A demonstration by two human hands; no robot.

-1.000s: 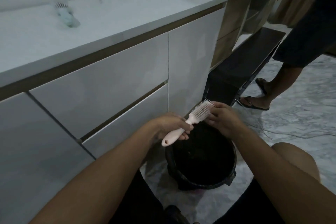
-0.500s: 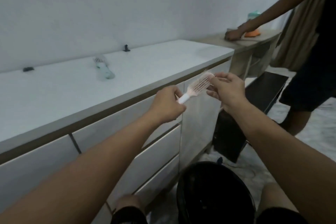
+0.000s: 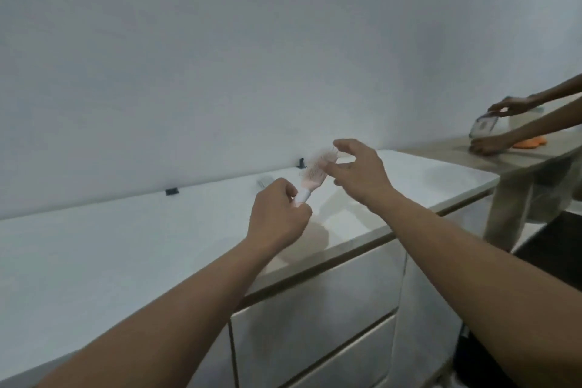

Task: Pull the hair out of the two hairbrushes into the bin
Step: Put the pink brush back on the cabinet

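Head view, left hand (image 3: 278,214): the grip is curled tight round the white handle of the pink hairbrush (image 3: 316,172), held up in the air above the white desk (image 3: 126,249).
Head view, right hand (image 3: 359,172): fingers spread and loosely curved just beside the brush head, thumb and fingertips at its edge; the grip is wide and holds nothing I can make out, though motion blur hides whether a strand is pinched.
Head view, pink hairbrush: tilted, bristle head up and to the right, handle down into the left fist. The head is blurred; pale bristles show, and no dark clump of hair is visible on it.
Head view, second hairbrush (image 3: 264,182): only a small greyish piece shows on the desk behind the left hand, well apart from the desk's front edge; too little shows to tell whether it carries hair.
Head view, bin: out of sight.
Head view, surroundings: another person's hands (image 3: 491,143) work at a wooden table to the right, apart from this task.
Progress, as a judgement: the pink brush looks clean or nearly so. The second brush seems yet to be handled, so about half remains.
Next step, as a judgement: set the pink brush down and take up the other.
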